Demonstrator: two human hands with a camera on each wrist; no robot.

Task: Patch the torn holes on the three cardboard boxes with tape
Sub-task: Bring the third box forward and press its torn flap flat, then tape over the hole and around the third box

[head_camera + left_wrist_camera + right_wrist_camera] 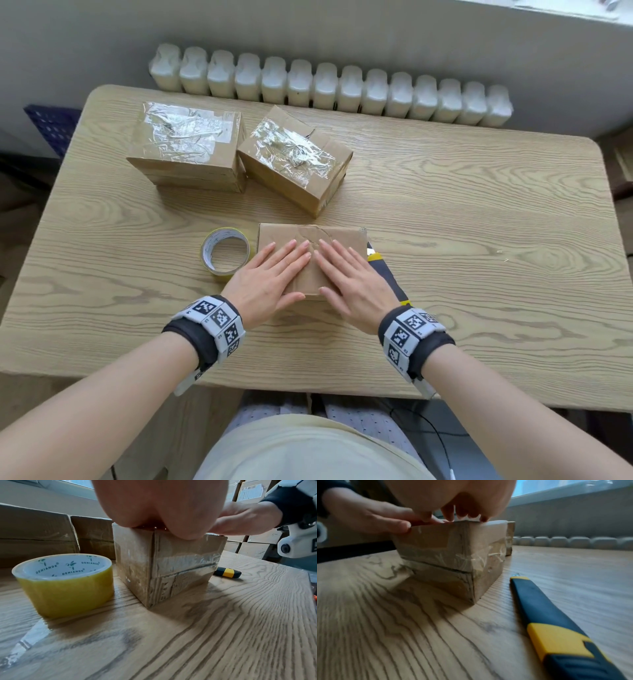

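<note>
A small cardboard box (346,238) (171,568) (447,555) sits near the table's front, with a curved tear line on its top. My left hand (274,270) and right hand (346,274) lie flat on its top, fingers straight, pressing side by side. A yellow tape roll (226,255) (65,585) stands just left of this box, its loose end stuck to the table. Two more cardboard boxes stand behind, the left one (186,147) and the right one (294,159), both with crinkled clear tape over their tops.
A black and yellow utility knife (388,274) (556,628) (227,572) lies right of the small box, partly under my right hand. The wooden table (479,240) ends at a white radiator (329,89) behind. The table's front edge runs just below my wrists.
</note>
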